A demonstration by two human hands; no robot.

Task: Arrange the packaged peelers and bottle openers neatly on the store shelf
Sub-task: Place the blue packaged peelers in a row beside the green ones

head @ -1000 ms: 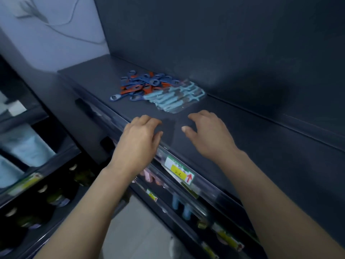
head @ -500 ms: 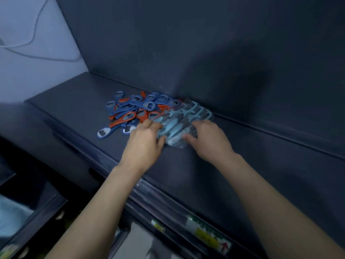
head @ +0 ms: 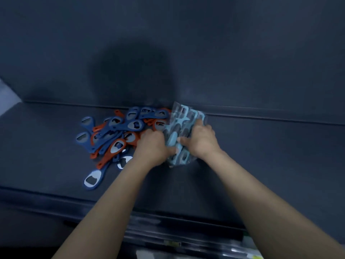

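L hand [head: 151, 144] + R hand [head: 202, 141] both gripping stack of light-blue peelers in clear packs [head: 178, 132] | long axis front-back, heads twd rear wall | blue/orange bottle-opener pile [head: 115, 135] touching on left

Dim, soft blur — dark shadow behind.

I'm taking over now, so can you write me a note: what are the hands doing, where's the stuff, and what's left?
Left hand and right hand both grip the packaged peelers stack from its sides, at the back of the shelf.
Blue and orange bottle openers lie heaped left of it.
Done: peelers gathered in one stack.
Left: square up the stack, then line up the openers.
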